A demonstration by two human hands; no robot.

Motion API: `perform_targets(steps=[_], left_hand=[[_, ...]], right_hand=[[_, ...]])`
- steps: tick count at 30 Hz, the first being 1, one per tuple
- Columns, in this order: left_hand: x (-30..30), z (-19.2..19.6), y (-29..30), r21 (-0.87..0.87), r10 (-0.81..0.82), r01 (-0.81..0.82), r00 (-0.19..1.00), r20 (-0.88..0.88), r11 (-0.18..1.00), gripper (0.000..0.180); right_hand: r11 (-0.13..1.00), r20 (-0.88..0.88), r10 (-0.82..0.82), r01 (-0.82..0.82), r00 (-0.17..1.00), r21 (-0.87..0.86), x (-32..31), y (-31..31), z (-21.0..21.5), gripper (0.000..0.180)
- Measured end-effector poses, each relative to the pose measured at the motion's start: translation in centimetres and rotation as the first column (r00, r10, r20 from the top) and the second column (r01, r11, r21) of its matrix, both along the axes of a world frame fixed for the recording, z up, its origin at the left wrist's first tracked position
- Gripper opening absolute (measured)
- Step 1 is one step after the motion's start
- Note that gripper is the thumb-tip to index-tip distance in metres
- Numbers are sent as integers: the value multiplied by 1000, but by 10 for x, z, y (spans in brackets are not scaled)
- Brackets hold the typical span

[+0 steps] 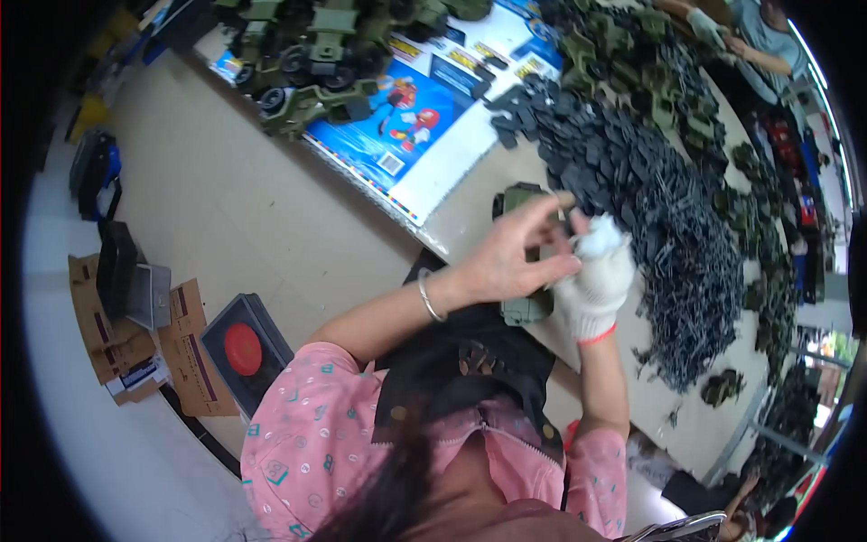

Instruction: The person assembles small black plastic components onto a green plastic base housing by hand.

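My left hand, bare with a silver bangle at the wrist, reaches over the near edge of the worktable. Its thumb and fingers are spread apart, the fingertips smeared by motion, and nothing shows between them. Close beside it, my right hand wears a white knitted glove with a red cuff. The gloved fingers are curled; whatever they hold is hidden. Below both hands, a green toy vehicle lies at the table edge, partly covered by them. To the right spreads a heap of small dark grey plastic parts.
Thin dark grey parts form a pile at the right. Several green toy vehicles stand on printed blue sheets. Green parts lie farther back. A grey bin with a red round object stands left, near cardboard boxes. Another person works at far right.
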State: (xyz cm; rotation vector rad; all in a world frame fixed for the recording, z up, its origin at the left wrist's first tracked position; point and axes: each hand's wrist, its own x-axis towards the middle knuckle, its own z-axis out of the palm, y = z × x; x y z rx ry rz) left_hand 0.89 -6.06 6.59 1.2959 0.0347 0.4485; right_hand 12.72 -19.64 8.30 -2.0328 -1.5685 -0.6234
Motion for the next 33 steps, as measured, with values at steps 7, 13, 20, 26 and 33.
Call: perform_targets(steps=[7, 13, 20, 26, 33], left_hand=[[-26, 3, 3, 261, -28, 55, 994, -108, 964, 22], [-29, 7, 0, 617, -163, 249, 968, -193, 747, 19], [-23, 3, 34, 640, 195, -195, 978, 72, 743, 46], [7, -58, 74, 696, 157, -55, 984, -83, 716, 55], [2, -59, 73, 610, 92, -4, 989, -114, 792, 56]], right_hand=[[972, -732, 97, 95, 675, 216, -26, -46, 22, 27], [981, -843, -70, -116, 533, -155, -17, -65, 18, 22], [957, -979, 193, 205, 68, 203, 28, -69, -42, 24], [990, -967, -86, 127, 242, -56, 64, -14, -60, 29], [982, -855, -162, -6, 493, -190, 51, 19, -37, 34]])
